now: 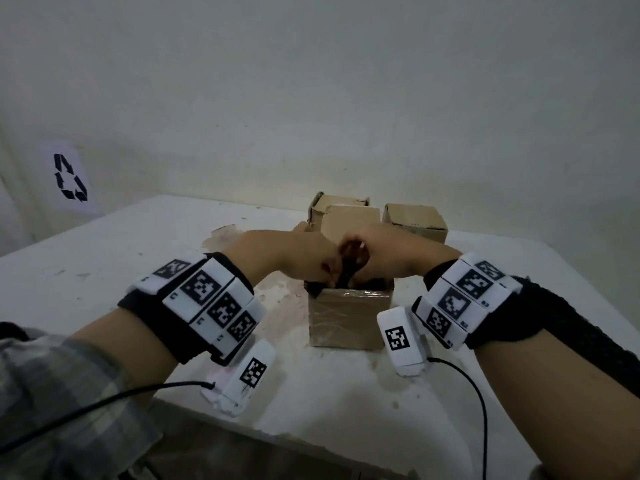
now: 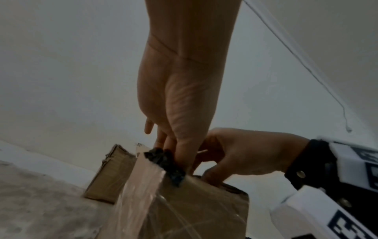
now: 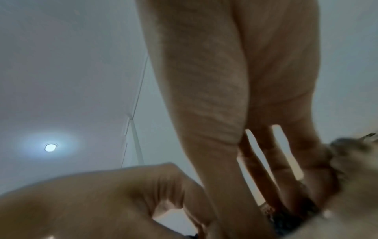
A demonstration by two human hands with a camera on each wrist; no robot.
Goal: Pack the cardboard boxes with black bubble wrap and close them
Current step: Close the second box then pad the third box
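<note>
I see both grips meeting over the open taped cardboard box [image 1: 349, 318] at the tabletop's [image 1: 104, 258] centre. My left hand [image 1: 294, 258] and right hand [image 1: 388, 252] have fingers curled down into its mouth, pressing and pinching the crinkled black bubble wrap [image 2: 165, 163], which sits inside and bulges over the rim. I count three brown boxes: this one, and two [image 1: 341, 211] [image 1: 414, 221] side by side behind it at twelve o'clock, plain, squarish cardboard. The tabletop is white and scuffed.
</note>
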